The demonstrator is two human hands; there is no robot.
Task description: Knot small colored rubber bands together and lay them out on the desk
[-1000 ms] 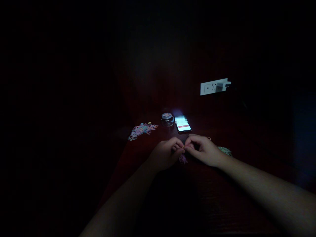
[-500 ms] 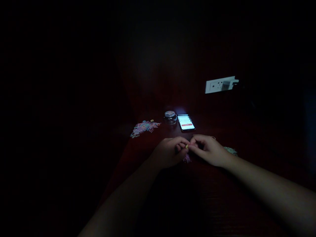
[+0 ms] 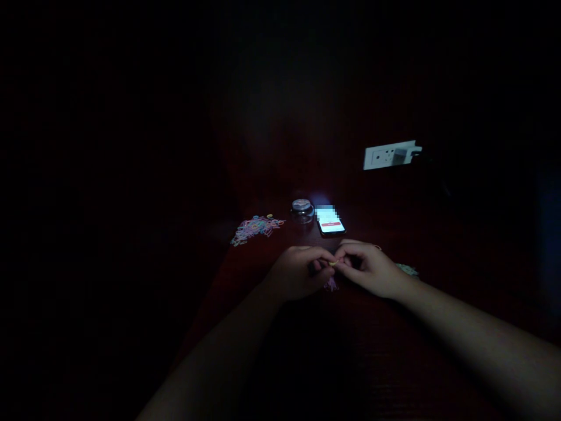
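Between the fingertips of two bare hands, above a dark reddish tabletop [image 3: 280, 248], is a small, thin yellow band, apparently rubbery [image 3: 333, 263]. The left hand [image 3: 302, 272] and the right hand [image 3: 366, 269] meet at it, each with thumb and forefinger pinched narrow on the band; the exact grip is lost in shadow. Working it well likely calls for a light, even pinch from both sides, gentle stretching so the band does not snap away, and wrists kept low and steady. Just below the fingertips lies a little heap of purple bands [image 3: 331, 285], which the fingers should avoid brushing; a pale greenish heap of bands [image 3: 407, 269] lies beside the right wrist, and a multicoloured heap of bands [image 3: 256, 229] beyond the left hand. As for writing, ahead of the hands a lit black-edged phone [image 3: 332, 225] shows a red bar on white, its upper text blurred out and the rest too small to read. Beside it, a clear round jar with a pale patterned lid [image 3: 301, 205] shows no legible brand.
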